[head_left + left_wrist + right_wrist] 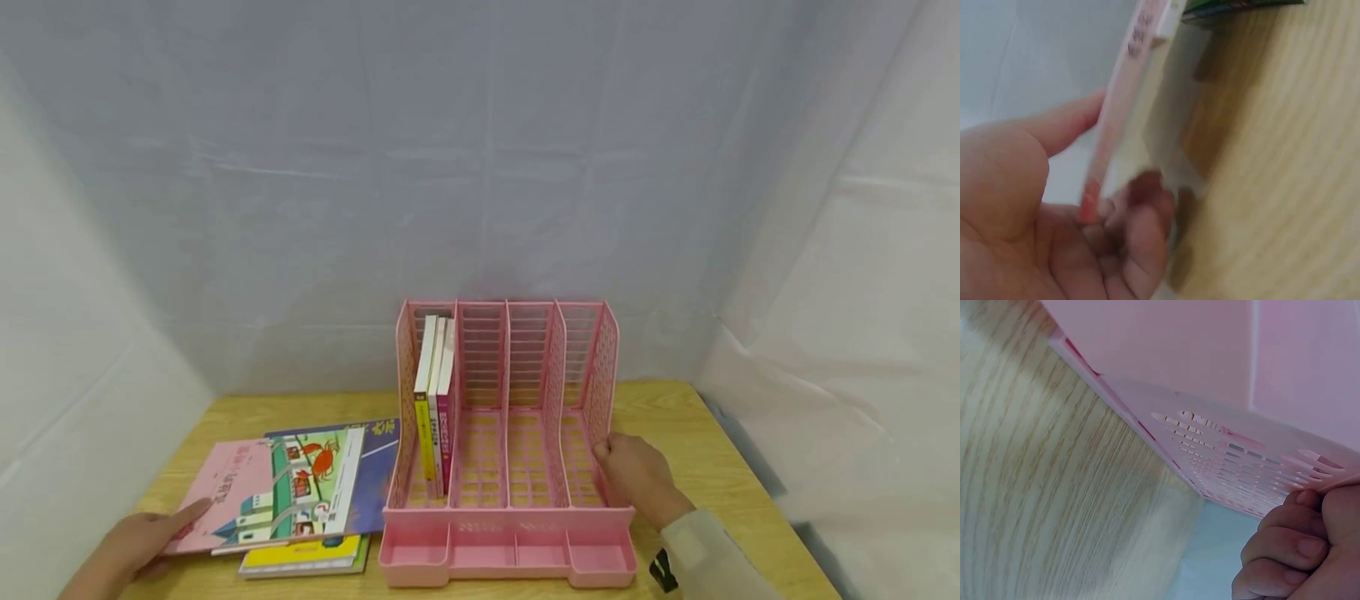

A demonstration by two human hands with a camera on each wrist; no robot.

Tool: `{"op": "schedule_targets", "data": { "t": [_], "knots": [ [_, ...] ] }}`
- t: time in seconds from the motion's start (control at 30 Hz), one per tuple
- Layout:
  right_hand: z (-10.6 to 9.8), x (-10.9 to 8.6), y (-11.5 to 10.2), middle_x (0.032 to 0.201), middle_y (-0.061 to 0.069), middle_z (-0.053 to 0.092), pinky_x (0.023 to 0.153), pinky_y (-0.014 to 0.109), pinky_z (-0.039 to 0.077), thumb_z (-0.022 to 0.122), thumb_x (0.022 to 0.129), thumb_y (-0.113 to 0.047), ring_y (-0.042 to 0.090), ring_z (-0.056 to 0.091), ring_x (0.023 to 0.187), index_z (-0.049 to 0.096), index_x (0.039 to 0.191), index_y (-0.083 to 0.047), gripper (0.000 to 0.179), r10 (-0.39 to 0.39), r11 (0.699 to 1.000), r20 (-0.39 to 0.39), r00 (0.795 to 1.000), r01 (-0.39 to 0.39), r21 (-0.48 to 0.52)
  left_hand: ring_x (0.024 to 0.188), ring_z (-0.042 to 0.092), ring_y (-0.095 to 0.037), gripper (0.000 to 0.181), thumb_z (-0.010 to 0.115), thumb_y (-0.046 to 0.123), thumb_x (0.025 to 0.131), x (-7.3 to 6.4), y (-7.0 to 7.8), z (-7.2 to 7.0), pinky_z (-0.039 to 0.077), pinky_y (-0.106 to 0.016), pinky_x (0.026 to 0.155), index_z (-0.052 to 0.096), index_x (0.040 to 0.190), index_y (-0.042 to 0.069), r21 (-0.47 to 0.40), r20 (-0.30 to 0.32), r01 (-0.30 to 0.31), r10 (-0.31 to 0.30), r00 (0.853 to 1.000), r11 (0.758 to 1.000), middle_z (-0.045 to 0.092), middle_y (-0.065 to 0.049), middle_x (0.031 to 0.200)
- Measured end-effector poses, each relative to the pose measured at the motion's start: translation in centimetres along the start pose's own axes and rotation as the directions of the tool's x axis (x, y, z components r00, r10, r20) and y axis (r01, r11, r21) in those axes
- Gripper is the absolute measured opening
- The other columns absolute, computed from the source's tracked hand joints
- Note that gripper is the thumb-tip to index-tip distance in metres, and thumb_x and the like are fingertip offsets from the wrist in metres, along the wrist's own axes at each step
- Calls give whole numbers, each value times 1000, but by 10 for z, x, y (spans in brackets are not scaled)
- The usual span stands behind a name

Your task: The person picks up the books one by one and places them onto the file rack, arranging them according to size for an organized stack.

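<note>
My left hand [146, 537] pinches the edge of a pink picture book [234, 473], thumb on the cover and fingers beneath. In the left wrist view the book's spine [1124, 94] runs between thumb and curled fingers. A red crab and a white-and-blue house show on its cover. Beneath it lie a dark blue book [375, 483] and a yellow-covered book [303, 552]. At the right wall of a pink book rack [510, 521], my right hand [637, 475] grips the edge with curled fingers; the right wrist view shows them against the perforated side panel [1229, 456].
Three books [435, 417] stand upright in the rack's leftmost slot. Small open trays line the rack's front. All stands on a wooden table [675, 408], with pale sheeting [480, 167] behind and at both sides. A black strap end [663, 571] hangs by my right sleeve.
</note>
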State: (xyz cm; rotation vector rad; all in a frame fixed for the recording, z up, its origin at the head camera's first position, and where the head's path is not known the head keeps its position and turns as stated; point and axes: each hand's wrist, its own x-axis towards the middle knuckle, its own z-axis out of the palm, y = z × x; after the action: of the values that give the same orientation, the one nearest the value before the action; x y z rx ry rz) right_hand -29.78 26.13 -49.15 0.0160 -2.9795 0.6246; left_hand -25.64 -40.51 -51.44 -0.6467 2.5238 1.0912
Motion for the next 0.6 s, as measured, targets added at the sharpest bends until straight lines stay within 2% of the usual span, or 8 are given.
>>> {"op": "schedule_targets", "data": {
  "t": [0.03, 0.1, 0.2, 0.27, 0.33, 0.43, 0.5, 0.6],
  "knots": [
    [0, 0, 0, 62, 2, 44, 58, 33, 33, 45, 106, -29, 18, 41, 58, 47, 68, -14, 41, 1, 1000, 1, 1000, -1, -1, 65, 56, -16, 90, 56, 74, 93, -1, -3, 0, 49, -27, 64, 60, 100, -16, -72, 25, 27, -25, 999, 997, 57, -7, 73],
    [1, 0, 0, 62, 3, 44, 58, 33, 33, 44, 106, -29, 19, 42, 59, 47, 68, -13, 41, 0, 1000, 2, 1000, 0, -3, 61, 55, -12, 75, 58, 70, 95, -2, -8, 2, 47, -21, 61, 64, 95, -4, -225, 82, 75, -58, 995, 971, 56, 1, 68],
    [0, 0, 1, 63, 3, 46, 58, 33, 35, 44, 107, -30, 19, 43, 60, 48, 70, -13, 41, 3, 1000, 9, 1000, -3, -2, 68, 61, -13, 62, 61, 59, 99, -3, -13, 3, 50, -19, 65, 70, 98, -2, -409, 164, 131, -68, 984, 903, 65, 0, 74],
    [0, 0, 1, 65, 3, 48, 59, 34, 36, 44, 106, -31, 19, 45, 62, 50, 71, -14, 40, 7, 1000, 15, 1000, -7, -2, 72, 64, -15, 54, 63, 49, 102, -4, -14, 3, 54, -19, 69, 71, 104, -4, -481, 189, 147, -62, 980, 864, 70, -3, 80],
    [0, 0, 0, 66, 3, 50, 60, 35, 38, 45, 106, -32, 20, 47, 63, 51, 72, -14, 39, 12, 1000, 18, 1000, -11, -2, 77, 67, -16, 53, 64, 42, 103, -5, -16, 3, 56, -21, 73, 65, 116, -10, -521, 209, 140, -33, 977, 842, 73, -5, 85],
    [1, 0, 0, 66, 3, 51, 60, 35, 39, 45, 106, -32, 20, 48, 63, 52, 73, -14, 39, 24, 1000, 24, 999, -24, -1, 78, 66, -18, 67, 63, 39, 104, -5, -15, 1, 57, -23, 73, 45, 138, -16, -494, 208, 88, 19, 978, 865, 73, -6, 89],
    [1, 1, 0, 66, 3, 51, 60, 35, 39, 45, 106, -32, 20, 48, 63, 52, 73, -14, 39, 33, 999, 29, 999, -33, 3, 77, 63, -18, 79, 62, 42, 104, -4, -14, -1, 54, -23, 69, 31, 147, -15, -459, 191, 42, 53, 980, 887, 71, -5, 89],
    [1, 0, -1, 66, 3, 50, 60, 35, 38, 45, 106, -31, 20, 48, 63, 53, 74, -14, 38, 33, 999, 27, 999, -33, 8, 73, 56, -15, 76, 59, 47, 104, -2, -12, -3, 48, -24, 62, 35, 145, -11, -408, 129, -36, 96, 987, 912, 67, -1, 83]
  ]
}}
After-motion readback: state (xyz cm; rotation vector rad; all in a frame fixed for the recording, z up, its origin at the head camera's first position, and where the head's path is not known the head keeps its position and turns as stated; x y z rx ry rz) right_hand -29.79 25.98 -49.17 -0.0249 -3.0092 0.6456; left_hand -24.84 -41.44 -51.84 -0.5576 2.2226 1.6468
